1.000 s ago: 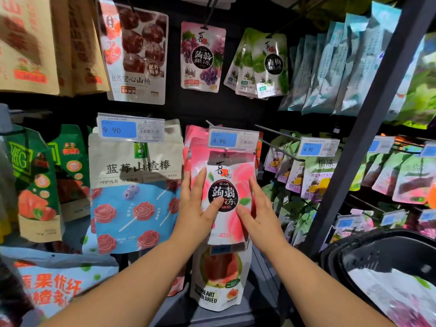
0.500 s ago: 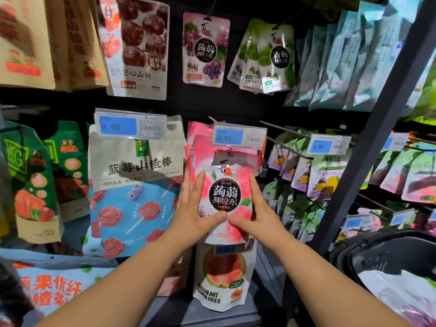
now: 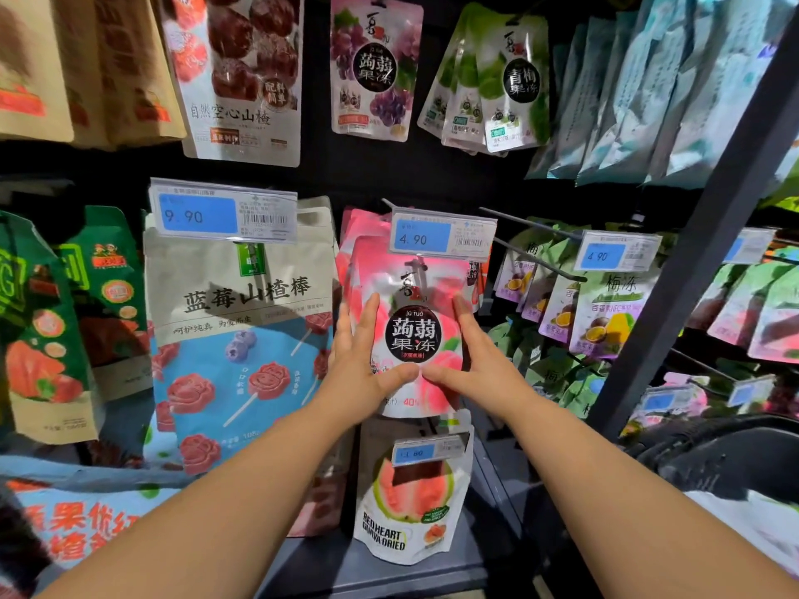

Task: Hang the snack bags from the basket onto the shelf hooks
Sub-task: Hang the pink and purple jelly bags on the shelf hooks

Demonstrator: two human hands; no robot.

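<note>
Head camera: the pink peach konjac jelly bag (image 3: pixel 417 335) is upright at the front of a row of matching pink bags, with its top edge tucked just under the blue 4.90 price tag (image 3: pixel 441 237). The tag hides the hook, so I cannot tell whether the bag's hole is on it. My two hands frame the bag. My left hand (image 3: pixel 363 365) lies flat against its left edge, fingers straight and pointing up, thumb stretched across the front. My right hand (image 3: pixel 480 361) mirrors that on the right edge. My thumb tips nearly meet just below the black round label. Neither hand is curled around the bag; both press on it with open fingers.

Just below hangs a red heart guava dried bag (image 3: pixel 410 499) with its own small price tag. To the left, touching the pink row, is a large blueberry hawthorn stick bag (image 3: pixel 242 348) under a 9.90 tag (image 3: pixel 222 216). To the right, passion fruit jelly bags (image 3: pixel 605 313) hang on neighbouring hooks. A dark shelf post (image 3: pixel 700 252) slants past them, and the black basket (image 3: pixel 726 460) sits at the lower right, with a bag inside.
</note>
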